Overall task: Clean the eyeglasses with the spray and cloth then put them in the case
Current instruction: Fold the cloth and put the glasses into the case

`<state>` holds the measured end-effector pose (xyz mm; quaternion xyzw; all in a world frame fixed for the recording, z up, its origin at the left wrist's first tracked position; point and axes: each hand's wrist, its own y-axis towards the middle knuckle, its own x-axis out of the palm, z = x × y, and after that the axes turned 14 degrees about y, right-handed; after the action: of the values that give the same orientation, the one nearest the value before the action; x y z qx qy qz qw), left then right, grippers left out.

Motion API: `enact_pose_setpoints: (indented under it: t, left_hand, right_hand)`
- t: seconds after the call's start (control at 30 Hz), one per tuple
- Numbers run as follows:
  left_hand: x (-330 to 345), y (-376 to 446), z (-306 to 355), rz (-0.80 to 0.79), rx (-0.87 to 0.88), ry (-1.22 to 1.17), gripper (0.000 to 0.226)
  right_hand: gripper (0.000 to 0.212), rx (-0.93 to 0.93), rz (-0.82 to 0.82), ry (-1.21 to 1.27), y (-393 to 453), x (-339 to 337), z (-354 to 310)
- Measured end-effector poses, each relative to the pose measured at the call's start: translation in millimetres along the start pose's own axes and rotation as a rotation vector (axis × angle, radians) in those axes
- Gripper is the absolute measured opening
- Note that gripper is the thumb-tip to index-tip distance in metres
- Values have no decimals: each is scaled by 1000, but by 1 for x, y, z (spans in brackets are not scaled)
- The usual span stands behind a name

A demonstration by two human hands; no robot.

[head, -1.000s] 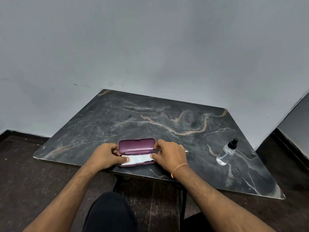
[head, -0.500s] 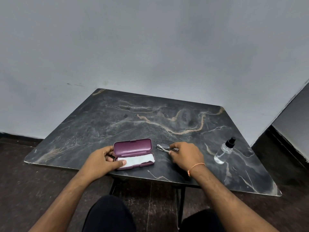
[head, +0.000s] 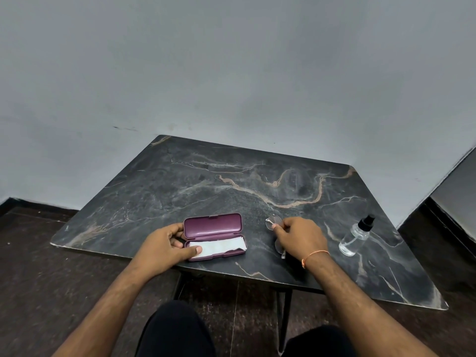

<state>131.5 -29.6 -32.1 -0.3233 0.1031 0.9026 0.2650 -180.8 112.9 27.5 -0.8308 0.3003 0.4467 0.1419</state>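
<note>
Eyeglasses (head: 273, 222) in right hand (head: 300, 237) beside case (head: 213, 225)

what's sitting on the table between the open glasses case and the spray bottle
In the head view, the right hand holding the eyeglasses lies between the case and spray bottle.

Both forearms reach forward from the bottom of the view, bare, elbows out of sight. The left hand (head: 167, 244) sits palm inward with fingers curled around the end of the case (head: 213, 226), thumb stretched flat across its lower half. The right hand (head: 300, 237) is knuckles up, fingers bent, pinching the glasses (head: 273, 222) at the fingertips. An orange thread circles the right wrist. Black-clad knees show below.
</note>
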Motion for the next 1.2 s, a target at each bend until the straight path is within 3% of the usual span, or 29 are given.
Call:
enact_pose_setpoints:
  t: [0.1,0.27,0.57,0.77,1.0,1.2]
  left_hand:
    - [1,0,-1,-1,0,-9,48]
    - [0,-1,0,-8,9,-20,44]
    - [-5,-11,12,-14,77,31,74]
    - [-3,-10,7,15,72,79,72]
    - [-2,-9,7,12,77,91,75]
    - [-1,-10,8,-1,54,44,76]
  right_hand:
    - [23,26,-10,43,4,-1,2]
    - [14,37,-15,99,6,-3,3]
    - [28,-3,-44,41,13,-4,-2]
    - [29,-74,-62,54,18,1,-1]
    - [18,-75,-3,259,16,5,9]
    - [27,-32,-1,528,15,-1,3]
